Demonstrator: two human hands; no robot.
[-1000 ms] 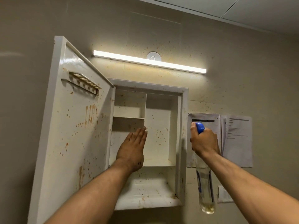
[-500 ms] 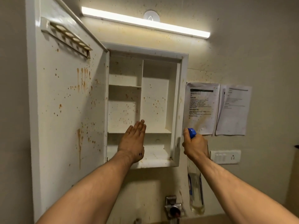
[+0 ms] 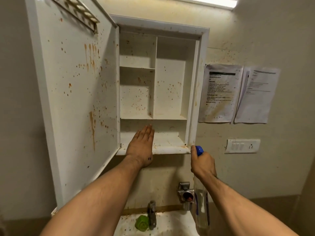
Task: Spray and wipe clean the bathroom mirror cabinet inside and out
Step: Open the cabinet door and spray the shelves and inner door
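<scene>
Left grip [image 3: 141,147] lay flat, fingers straight and pressed together, over the open cabinet's [image 3: 158,23] bottom shelf. Right grip [image 3: 202,163], just below the cabinet's lower right corner, curled round the spray bottle [image 3: 202,207] neck; bottle hung beneath.

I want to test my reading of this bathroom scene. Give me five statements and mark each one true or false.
1. The cabinet door stands open. True.
2. The right hand grips a spray bottle with a red top. False: the top is blue.
3. The left hand holds a cloth. False: it is flat, fingers straight, holding nothing.
4. Brown stains dot the inside of the cabinet. True.
5. A green thing lies in the sink beside the tap. True.
</scene>
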